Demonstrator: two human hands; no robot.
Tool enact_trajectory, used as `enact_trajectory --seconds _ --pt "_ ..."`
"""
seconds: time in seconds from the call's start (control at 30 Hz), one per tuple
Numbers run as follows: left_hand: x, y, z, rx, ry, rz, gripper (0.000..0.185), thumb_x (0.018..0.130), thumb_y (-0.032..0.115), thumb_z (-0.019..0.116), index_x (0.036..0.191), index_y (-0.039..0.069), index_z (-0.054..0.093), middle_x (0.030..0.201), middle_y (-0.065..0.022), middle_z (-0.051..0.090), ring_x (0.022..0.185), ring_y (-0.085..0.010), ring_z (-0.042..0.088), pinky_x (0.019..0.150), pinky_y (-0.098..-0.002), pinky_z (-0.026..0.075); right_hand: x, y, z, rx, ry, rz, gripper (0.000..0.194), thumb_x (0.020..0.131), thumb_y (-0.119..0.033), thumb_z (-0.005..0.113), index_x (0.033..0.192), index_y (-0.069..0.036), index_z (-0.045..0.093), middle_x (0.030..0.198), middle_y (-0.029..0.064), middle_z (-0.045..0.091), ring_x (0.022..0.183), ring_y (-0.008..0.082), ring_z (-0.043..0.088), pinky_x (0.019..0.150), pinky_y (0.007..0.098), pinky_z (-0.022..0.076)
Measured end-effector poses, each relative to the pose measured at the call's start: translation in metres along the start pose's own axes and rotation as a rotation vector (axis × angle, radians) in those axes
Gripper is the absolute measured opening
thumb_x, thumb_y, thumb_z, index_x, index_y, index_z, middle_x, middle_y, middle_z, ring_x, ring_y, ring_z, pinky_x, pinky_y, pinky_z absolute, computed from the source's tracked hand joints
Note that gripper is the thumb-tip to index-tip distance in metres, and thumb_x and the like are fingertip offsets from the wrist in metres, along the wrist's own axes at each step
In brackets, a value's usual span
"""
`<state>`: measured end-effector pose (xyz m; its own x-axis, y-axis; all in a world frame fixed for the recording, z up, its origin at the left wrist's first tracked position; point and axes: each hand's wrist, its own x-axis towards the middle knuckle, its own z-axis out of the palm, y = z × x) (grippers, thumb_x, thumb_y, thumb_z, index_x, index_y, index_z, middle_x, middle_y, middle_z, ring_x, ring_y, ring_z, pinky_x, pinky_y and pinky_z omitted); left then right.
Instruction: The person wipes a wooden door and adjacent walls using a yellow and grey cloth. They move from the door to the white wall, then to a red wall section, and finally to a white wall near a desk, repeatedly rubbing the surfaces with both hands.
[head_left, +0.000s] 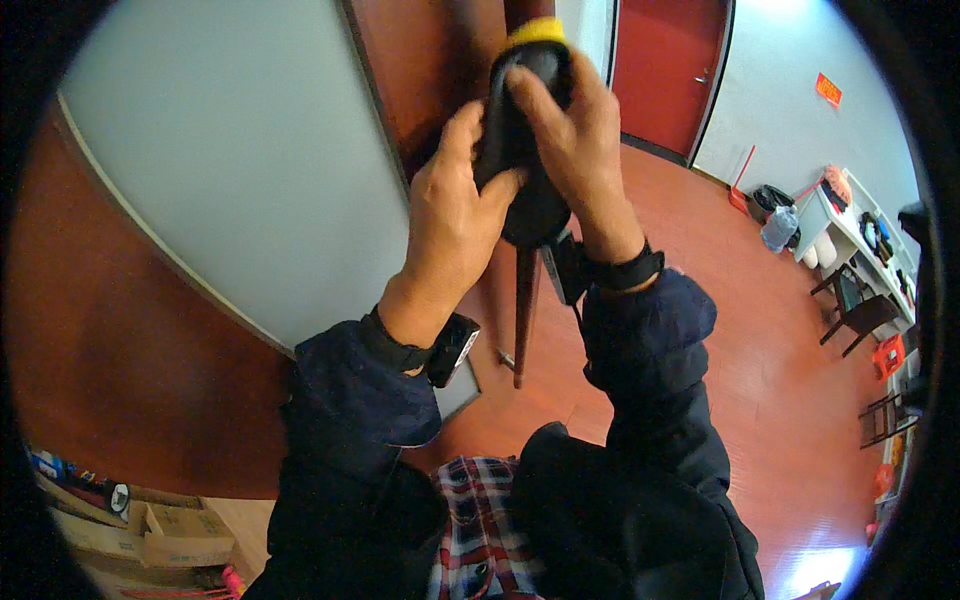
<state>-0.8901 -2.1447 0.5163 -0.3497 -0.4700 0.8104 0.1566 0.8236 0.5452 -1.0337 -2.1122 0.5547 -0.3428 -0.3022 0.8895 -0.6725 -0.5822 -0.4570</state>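
A dark, elongated object that looks like a shoe (536, 199) is held up in front of me, its exact kind blurred. Something yellow (538, 31) shows at its far end; whether the two are joined I cannot tell. My left hand (454, 210) grips the shoe's left side, thumb across its middle. My right hand (585, 142) is closed round the upper right part, with the thumb on top. Both wrists wear black straps with small devices, the left one (454, 349) and the right one (562, 266). Behind the shoe stands a reddish-brown wooden surface (420, 67).
A large grey panel (247, 165) in a brown wooden surround fills the left. A red door (667, 67) stands beyond. Along the right wall are a dustpan (738, 199), a white desk (817, 214) and dark chairs (862, 319). Cardboard boxes (184, 536) lie at lower left.
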Motion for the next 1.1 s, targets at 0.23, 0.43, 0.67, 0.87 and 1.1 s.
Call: enact_trajectory --seconds 0.23,0.43,0.67,0.87,1.1 --pt "-0.08 -0.057 0.033 0.201 -0.148 -0.262 0.049 0.09 0.0 0.072 0.137 0.001 0.057 0.111 -0.0271 0.073 0.105 -0.0414 0.074 0.09 -0.0463 0.057 -0.14 0.05 -0.017 0.091 -0.155 0.366 0.045 0.096 -0.025 0.078 0.127 0.002 0.061 0.099 0.0181 0.073 0.088 0.02 0.068 0.079 0.0382 0.0568" --pt "-0.159 -0.112 0.058 0.211 -0.362 -0.416 0.037 0.09 -0.003 0.063 0.127 -0.001 0.059 0.112 -0.0328 0.069 0.111 -0.0531 0.064 0.093 -0.057 0.053 -0.255 0.088 -0.027 -0.033 -0.247 0.609 0.045 0.096 -0.02 0.077 0.133 0.0 0.059 0.109 0.0158 0.072 0.102 0.0235 0.069 0.09 0.0386 0.055" --pt "-0.195 -0.138 0.064 0.199 -0.569 -0.607 0.035 0.089 0.001 0.068 0.124 -0.002 0.065 0.114 -0.0318 0.071 0.111 -0.05 0.067 0.094 -0.0528 0.055 -0.305 0.106 -0.038 0.003 -0.374 0.846 0.052 0.095 -0.023 0.078 0.139 -0.003 0.058 0.116 0.0226 0.072 0.107 0.0342 0.071 0.09 0.042 0.0558" --pt "-0.166 -0.107 -0.012 0.356 -0.669 -0.595 0.029 0.086 0.007 0.078 0.112 0.0 0.068 0.095 -0.0217 0.074 0.089 -0.0426 0.072 0.077 -0.0494 0.056 -0.28 0.074 -0.075 -0.346 -0.377 0.369 0.04 0.096 -0.008 0.075 0.133 -0.001 0.064 0.108 0.0211 0.076 0.092 0.0352 0.076 0.077 0.0398 0.0599" --pt "-0.127 -0.017 -0.089 0.725 -0.236 -0.376 0.011 0.097 0.013 0.069 0.102 0.002 0.069 0.089 -0.0221 0.071 0.082 -0.0431 0.07 0.07 -0.0479 0.055 -0.204 0.036 -0.021 -0.119 -0.385 0.331 0.019 0.098 0.0 0.066 0.118 0.0 0.067 0.098 0.0221 0.068 0.084 0.0432 0.068 0.072 0.0476 0.0554"
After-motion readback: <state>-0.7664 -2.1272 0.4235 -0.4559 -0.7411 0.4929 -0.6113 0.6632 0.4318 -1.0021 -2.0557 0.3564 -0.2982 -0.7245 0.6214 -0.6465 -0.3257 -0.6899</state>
